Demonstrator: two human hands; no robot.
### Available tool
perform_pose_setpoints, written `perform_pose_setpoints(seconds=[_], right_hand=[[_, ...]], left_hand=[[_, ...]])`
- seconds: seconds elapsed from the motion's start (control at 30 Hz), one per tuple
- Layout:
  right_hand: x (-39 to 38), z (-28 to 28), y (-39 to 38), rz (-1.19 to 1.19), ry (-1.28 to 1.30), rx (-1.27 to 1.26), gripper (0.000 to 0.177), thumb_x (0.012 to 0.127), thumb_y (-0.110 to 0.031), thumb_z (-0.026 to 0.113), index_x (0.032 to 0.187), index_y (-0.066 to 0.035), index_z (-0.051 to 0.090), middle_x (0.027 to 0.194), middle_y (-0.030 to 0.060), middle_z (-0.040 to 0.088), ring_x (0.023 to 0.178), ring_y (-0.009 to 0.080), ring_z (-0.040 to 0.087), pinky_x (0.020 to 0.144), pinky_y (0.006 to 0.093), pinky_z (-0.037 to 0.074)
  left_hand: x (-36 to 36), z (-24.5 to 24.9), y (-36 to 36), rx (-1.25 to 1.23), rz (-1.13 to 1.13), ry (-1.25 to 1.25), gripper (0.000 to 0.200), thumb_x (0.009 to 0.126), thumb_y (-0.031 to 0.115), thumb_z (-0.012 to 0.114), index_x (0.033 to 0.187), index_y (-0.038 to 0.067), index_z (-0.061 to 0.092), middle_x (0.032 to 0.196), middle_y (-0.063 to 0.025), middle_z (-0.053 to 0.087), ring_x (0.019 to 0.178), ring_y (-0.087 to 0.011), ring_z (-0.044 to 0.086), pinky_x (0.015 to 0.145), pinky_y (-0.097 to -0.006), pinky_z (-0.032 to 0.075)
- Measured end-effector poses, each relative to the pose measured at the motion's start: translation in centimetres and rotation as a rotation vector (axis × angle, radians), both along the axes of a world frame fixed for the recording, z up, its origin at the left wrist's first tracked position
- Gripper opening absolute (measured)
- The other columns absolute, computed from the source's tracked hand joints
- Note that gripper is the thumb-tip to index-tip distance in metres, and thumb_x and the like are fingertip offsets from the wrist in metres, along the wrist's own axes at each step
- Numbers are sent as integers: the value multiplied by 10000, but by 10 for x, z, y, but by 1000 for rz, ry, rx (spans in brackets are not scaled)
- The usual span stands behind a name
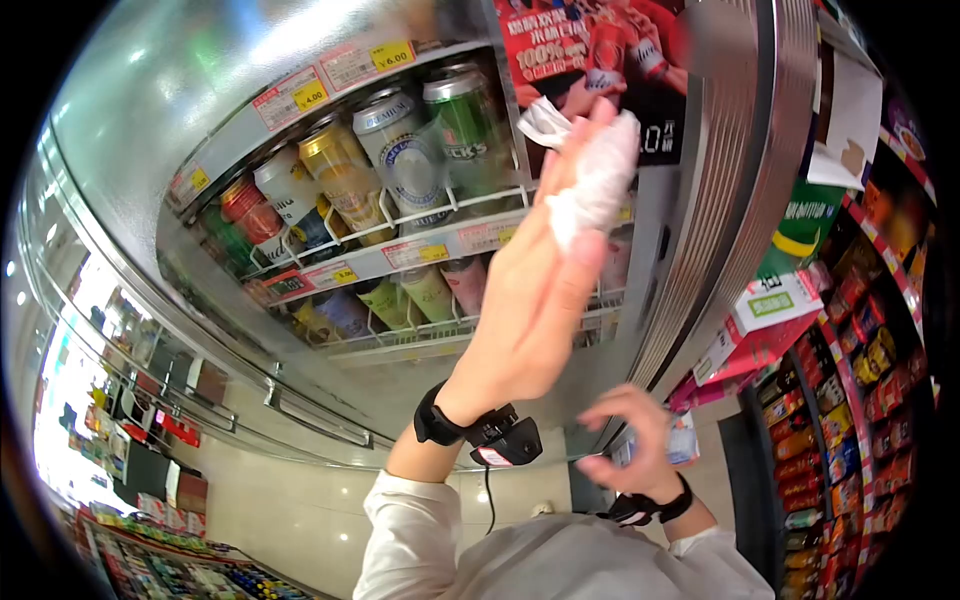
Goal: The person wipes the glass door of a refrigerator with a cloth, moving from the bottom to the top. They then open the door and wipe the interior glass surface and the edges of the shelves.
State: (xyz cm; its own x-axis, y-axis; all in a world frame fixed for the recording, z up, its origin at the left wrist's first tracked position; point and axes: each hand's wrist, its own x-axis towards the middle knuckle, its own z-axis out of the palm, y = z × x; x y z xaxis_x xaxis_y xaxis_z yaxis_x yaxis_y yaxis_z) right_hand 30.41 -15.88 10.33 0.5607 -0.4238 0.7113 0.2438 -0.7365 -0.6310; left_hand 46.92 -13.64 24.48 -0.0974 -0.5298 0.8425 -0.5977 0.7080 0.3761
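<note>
My left hand reaches up the glass door of a drinks cooler, gripping a crumpled white tissue at its fingertips. The tissue lies over the red and black poster on the door; whether it presses on the surface is hard to tell. Lower down, my right hand hangs in front of me with curved fingers apart, holding nothing. Behind the glass are drink cans, among them a green can, a silver-white can and a golden can.
A metal door frame runs along the right of the glass. Beyond it stand a pink and white carton and shelves of packaged snacks. Lower left is a metal handle bar, with stocked shelves further off. Pale tiles cover the floor.
</note>
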Motion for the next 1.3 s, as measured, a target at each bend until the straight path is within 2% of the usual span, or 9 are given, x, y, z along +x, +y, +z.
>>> perform_pose_setpoints(seconds=[0.1, 0.27, 0.47, 0.57, 0.6, 0.7, 0.9, 0.97, 1.3], right_hand=[[41, 12, 38, 48, 0, 30, 379, 597, -315, 796, 764, -69, 561, 687, 22, 558, 544, 168, 523, 546, 288, 413], [70, 18, 68, -95, 24, -59, 406, 628, -373, 775, 588, -94, 483, 529, -8, 488, 415, 147, 466, 442, 270, 386], [90, 15, 78, 82, 69, 21, 442, 643, -399, 760, 560, -95, 450, 498, -4, 471, 391, 120, 465, 385, 245, 370], [94, 14, 84, 112, 115, 52, 458, 651, -414, 750, 552, -99, 433, 492, -5, 464, 385, 116, 456, 380, 244, 363], [95, 14, 85, 119, 123, 55, 465, 652, -419, 750, 550, -99, 430, 491, -6, 461, 385, 119, 455, 380, 246, 363], [100, 13, 87, 143, 145, 48, 479, 658, -439, 748, 554, -97, 430, 498, -6, 461, 389, 126, 457, 383, 252, 364], [89, 11, 72, 323, 172, 45, 374, 713, -365, 741, 644, -81, 507, 571, 6, 510, 427, 140, 471, 406, 265, 376], [74, 1, 59, 303, 153, 99, 299, 738, -294, 736, 688, -75, 539, 597, 13, 530, 436, 134, 470, 414, 270, 377], [-56, -105, -32, -325, 254, 587, 259, 814, -54, 638, 632, -56, 454, 523, -45, 447, 475, 19, 411, 422, 194, 298]], left_hand=[[5, -18, 21, 54, -158, 314, 487, 972, 272, 339, 1324, -62, 377, 1382, -171, 392, 1304, -273, 342, 1068, -343, 226], [23, -25, 47, -6, -402, 698, 550, 954, 279, 298, 1420, 4, 198, 1489, -110, 199, 1356, -259, 244, 1110, -412, 197], [42, -33, 70, -76, -848, 1035, 524, 976, 252, 289, 1452, 116, 116, 1519, -74, 66, 1386, -257, 140, 1104, -456, 242], [49, -37, 74, -153, -1034, 1129, 543, 960, 225, 304, 1448, 74, 119, 1514, -79, 108, 1386, -263, 144, 1131, -429, 160], [53, -38, 77, -139, -1061, 1108, 499, 980, 219, 264, 1449, 118, 125, 1521, -35, 68, 1391, -253, 117, 1109, -463, 230], [58, -38, 81, -158, -1019, 1202, 503, 979, 220, 272, 1448, 110, 126, 1521, -36, 74, 1390, -257, 120, 1113, -454, 224], [62, -6, 120, -404, -137, 847, 499, 975, 198, 306, 1411, -8, 179, 1471, -166, 200, 1349, -308, 230, 1115, -420, 240], [82, 12, 149, -494, -93, 849, 478, 983, 186, 298, 1405, -14, 195, 1460, -172, 221, 1348, -317, 229, 1125, -423, 214], [208, 54, 262, -514, 372, 1011, 386, 987, 229, 346, 1244, -50, 416, 1219, -138, 493, 1125, -236, 466, 1034, -366, 323]])
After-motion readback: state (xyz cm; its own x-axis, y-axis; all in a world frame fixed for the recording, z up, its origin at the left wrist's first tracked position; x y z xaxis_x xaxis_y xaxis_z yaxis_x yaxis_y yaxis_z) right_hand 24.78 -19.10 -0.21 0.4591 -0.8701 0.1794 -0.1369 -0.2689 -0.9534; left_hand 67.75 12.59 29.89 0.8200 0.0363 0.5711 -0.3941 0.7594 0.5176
